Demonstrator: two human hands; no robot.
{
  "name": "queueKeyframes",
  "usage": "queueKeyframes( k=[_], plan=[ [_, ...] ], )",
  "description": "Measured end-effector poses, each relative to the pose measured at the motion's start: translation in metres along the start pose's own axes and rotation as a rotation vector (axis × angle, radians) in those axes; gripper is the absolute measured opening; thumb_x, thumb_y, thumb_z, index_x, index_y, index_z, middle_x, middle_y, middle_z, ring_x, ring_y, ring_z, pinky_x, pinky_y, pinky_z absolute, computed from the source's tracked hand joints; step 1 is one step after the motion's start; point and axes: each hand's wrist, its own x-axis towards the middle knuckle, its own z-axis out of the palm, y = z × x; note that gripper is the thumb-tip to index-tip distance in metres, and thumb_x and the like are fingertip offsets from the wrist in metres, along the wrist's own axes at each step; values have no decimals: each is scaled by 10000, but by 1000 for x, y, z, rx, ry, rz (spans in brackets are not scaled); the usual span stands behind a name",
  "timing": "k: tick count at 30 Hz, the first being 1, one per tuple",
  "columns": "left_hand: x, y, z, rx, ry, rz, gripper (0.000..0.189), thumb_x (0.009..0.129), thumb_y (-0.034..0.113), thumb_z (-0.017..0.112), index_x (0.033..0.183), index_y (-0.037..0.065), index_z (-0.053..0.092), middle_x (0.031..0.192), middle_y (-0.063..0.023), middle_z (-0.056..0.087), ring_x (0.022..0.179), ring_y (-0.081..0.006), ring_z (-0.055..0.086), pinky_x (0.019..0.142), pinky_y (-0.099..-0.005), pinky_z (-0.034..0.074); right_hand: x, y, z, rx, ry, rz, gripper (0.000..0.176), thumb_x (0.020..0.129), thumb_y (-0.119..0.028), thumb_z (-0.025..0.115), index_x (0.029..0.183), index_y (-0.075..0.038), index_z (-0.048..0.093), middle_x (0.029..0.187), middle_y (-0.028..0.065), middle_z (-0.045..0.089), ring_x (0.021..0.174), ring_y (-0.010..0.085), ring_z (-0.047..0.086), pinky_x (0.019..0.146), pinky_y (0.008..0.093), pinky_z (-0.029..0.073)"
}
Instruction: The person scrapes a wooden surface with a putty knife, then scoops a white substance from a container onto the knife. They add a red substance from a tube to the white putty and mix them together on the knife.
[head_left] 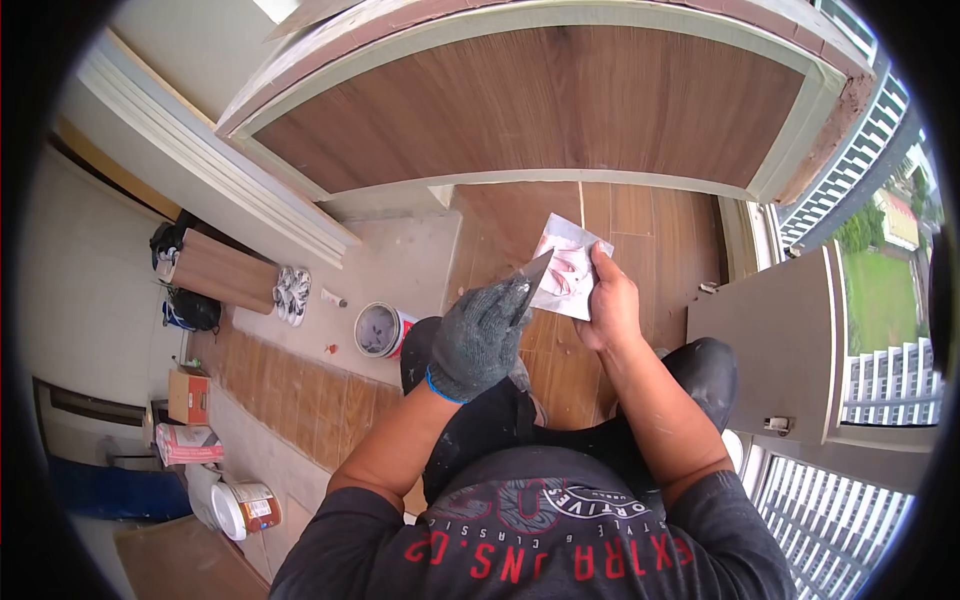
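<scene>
My left hand (478, 340), in a dark grey knit glove with a blue cuff, is closed around a putty knife (537, 268). Its thin blade leans against the left side of a flat, pale plate (550, 300). Pinkish-white paste (568, 268) is smeared in ridges across that plate. Bare, my right hand (612, 300) grips the plate along its right edge, thumb on top and the other fingers mostly hidden beneath. Both hands are above my bent knees, over the wood-look floor.
Ahead stands a wood-grain panel (540, 105) with a pale taped border. An open paint bucket (378, 330) is beside my left knee. Farther left are shoes (291, 295), a cardboard box (188, 395) and a lidded tub (245, 508). A window panel (770, 345) stands at right.
</scene>
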Motion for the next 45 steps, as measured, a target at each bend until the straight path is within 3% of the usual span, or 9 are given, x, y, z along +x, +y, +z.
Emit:
queueKeyframes(
  k=[7, 12, 16, 25, 28, 29, 34, 42, 45],
  plan=[
    [-16, -19, -11, 139, -12, -19, 443, 731, 28, 664, 1174, 36, 672, 1139, -166, 680, 1007, -322, 635, 899, -429, 492, -5, -19, 5, -158, 16, -269, 405, 1046, -331, 491, 1230, 23, 560, 1144, 116, 651, 1022, 220, 652, 906, 374, 522],
    [-8, 12, -14, 101, -39, 118, 455, 746, 112, 639, 1196, 48, 658, 1154, -127, 652, 975, -308, 610, 850, -444, 464, 5, 5, -6, -541, 134, -496, 519, 1069, -426, 394, 893, -1, 636, 862, 47, 611, 799, 111, 491, 728, 291, 424],
    [-11, 20, 7, 79, -86, 77, 464, 724, 97, 665, 1185, 57, 667, 1106, -105, 663, 956, -305, 614, 828, -444, 458, -20, 5, 11, -933, 61, -649, 554, 1082, -415, 363, 867, 20, 630, 749, 30, 584, 718, 126, 492, 662, 315, 421],
    [25, -38, -24, 316, 204, 96, 470, 816, 36, 599, 1287, 25, 601, 1168, -107, 649, 970, -256, 623, 848, -392, 486, -28, 15, 5, -1149, -204, -516, 555, 1066, -454, 392, 884, 17, 621, 714, 79, 592, 673, 189, 528, 629, 352, 428],
    [35, -14, -50, -925, 517, -589, 370, 923, 30, 561, 1290, -9, 592, 1169, -75, 657, 964, -155, 621, 813, -298, 506, -17, -1, 13, -692, -207, -167, 469, 1046, -435, 461, 903, -12, 607, 818, 47, 623, 732, 131, 585, 702, 282, 485],
    [30, -20, -47, -1030, 466, -634, 351, 937, 42, 552, 1280, -19, 596, 1180, -78, 652, 1008, -156, 616, 862, -300, 499, -22, -13, 23, -519, -145, 67, 427, 1038, -395, 481, 1115, 9, 599, 948, 107, 689, 854, 186, 682, 826, 326, 552],
    [4, -36, -7, -1199, 159, -923, 326, 986, 173, 601, 1240, -29, 612, 1101, -58, 660, 988, -122, 602, 882, -273, 491, -16, 9, 12, -160, -261, 398, 446, 1048, -365, 466, 1238, 25, 570, 1111, 155, 694, 996, 259, 700, 884, 438, 560],
    [-3, -53, -2, -1029, -186, -901, 287, 980, 218, 619, 1148, -15, 637, 1050, -51, 676, 898, -146, 630, 776, -309, 527, -19, 9, 2, -71, -328, 334, 502, 1040, -397, 469, 1273, 40, 551, 1167, 172, 676, 1036, 290, 691, 922, 446, 549],
    [6, -56, -20, -213, -419, -609, 293, 978, 221, 619, 1152, -14, 626, 983, -28, 673, 828, -142, 633, 732, -310, 525, -24, -2, 13, -9, -339, 308, 507, 1035, -391, 477, 1281, 46, 543, 1149, 173, 684, 1019, 295, 697, 930, 444, 549]
  ],
)
